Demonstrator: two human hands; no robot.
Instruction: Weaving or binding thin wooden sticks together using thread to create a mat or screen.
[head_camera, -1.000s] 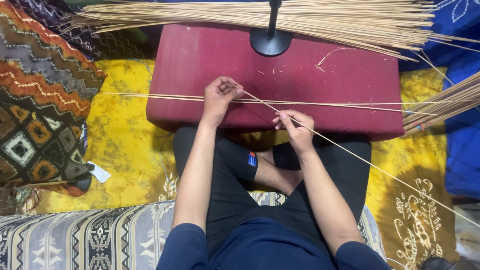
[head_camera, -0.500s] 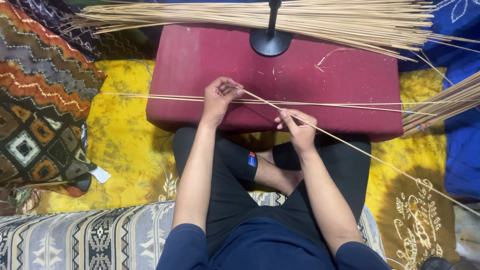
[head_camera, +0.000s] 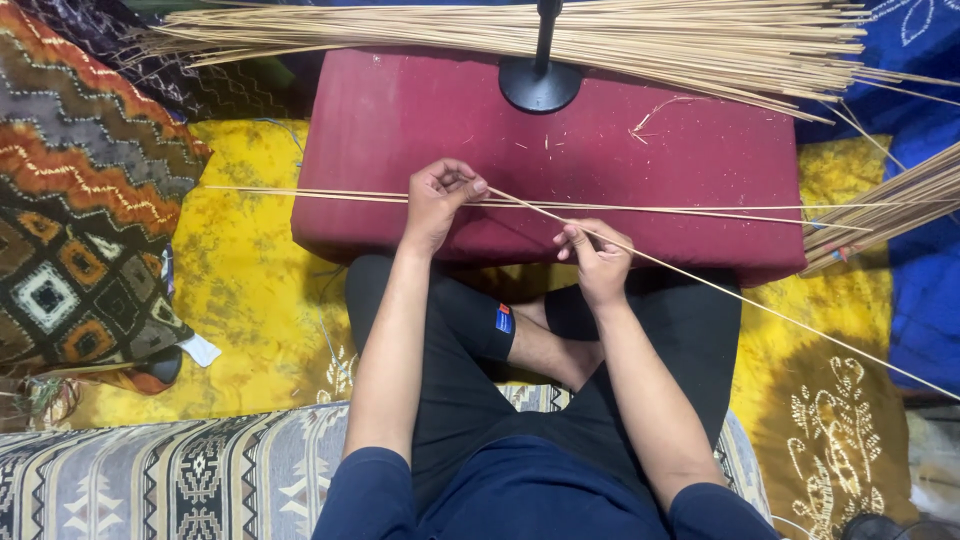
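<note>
Maroon cushion (head_camera: 400, 130), pale tan sticks (head_camera: 500, 30), yellow mottled cloth (head_camera: 255, 300), zigzag-patterned orange-brown pillow (head_camera: 80, 200)

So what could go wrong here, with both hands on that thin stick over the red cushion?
The long thin pale stick runs far past the right hand with its far end unsupported, so it might bend or snap. The left hand pinches it right above the few loose sticks lying across the dark red cushion; they could get dragged off.
</note>
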